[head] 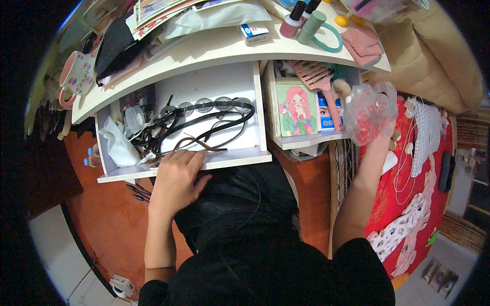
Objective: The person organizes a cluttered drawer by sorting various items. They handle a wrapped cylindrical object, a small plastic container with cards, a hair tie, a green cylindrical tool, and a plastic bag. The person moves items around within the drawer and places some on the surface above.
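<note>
My left hand (pixel 178 178) hooks its fingers over the front panel of the pulled-out left drawer (pixel 239 160), with the thumb outside. Inside that drawer lie a tangle of dark cords or straps (pixel 191 124), a belt with round metal discs (pixel 203 106), a white plastic pouch (pixel 119 143) and a clear round container (pixel 134 118). At the right, my right hand (pixel 384 128) holds a crumpled clear plastic bag (pixel 367 111) with red print, which hides most of the fingers. Beside the bag is the right drawer (pixel 296 144), also pulled out, holding a pink vented hairbrush (pixel 332 103) and an illustrated box (pixel 296 111).
The white desktop (pixel 206 51) above bears nail polish bottles (pixel 291 23), a teal ring (pixel 336 38), a small box (pixel 254 33), a folded pink cloth (pixel 361 44) and a patterned mug (pixel 78 74). A red-covered surface (pixel 386 214) with cloth and a white cable stands at the right.
</note>
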A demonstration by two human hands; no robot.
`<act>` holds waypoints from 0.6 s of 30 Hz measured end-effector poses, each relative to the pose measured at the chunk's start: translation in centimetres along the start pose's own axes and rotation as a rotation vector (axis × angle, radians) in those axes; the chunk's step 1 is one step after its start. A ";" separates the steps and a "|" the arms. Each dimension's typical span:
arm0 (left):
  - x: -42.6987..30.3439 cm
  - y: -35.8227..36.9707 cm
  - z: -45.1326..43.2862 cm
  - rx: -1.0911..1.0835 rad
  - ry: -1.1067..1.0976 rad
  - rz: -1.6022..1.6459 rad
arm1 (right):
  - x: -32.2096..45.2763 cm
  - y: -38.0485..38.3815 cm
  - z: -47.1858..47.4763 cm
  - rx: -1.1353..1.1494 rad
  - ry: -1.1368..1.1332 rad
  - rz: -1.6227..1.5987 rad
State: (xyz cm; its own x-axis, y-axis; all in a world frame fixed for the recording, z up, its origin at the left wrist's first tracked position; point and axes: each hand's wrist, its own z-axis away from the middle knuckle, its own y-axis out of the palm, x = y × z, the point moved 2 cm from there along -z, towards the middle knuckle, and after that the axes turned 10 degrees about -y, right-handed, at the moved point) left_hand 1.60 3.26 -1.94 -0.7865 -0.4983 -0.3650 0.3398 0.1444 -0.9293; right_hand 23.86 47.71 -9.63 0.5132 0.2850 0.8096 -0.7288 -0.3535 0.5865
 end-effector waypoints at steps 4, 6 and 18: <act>-2.6 -1.6 -0.4 -0.115 0.071 0.056 | -1.2 3.6 4.0 0.138 -0.082 -0.012; -4.0 -1.9 -1.1 -0.178 0.136 0.153 | -1.6 5.5 6.1 0.203 -0.103 -0.042; -12.8 2.5 -6.6 -0.314 0.131 0.927 | -6.4 11.2 10.2 0.263 0.137 -0.519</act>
State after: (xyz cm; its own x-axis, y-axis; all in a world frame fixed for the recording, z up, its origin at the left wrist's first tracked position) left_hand 9.15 15.65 0.09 -0.3349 0.0224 -0.9420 0.7131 0.6595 -0.2378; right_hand 17.06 32.84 -7.94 0.6962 0.5859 0.4148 -0.2524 -0.3412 0.9055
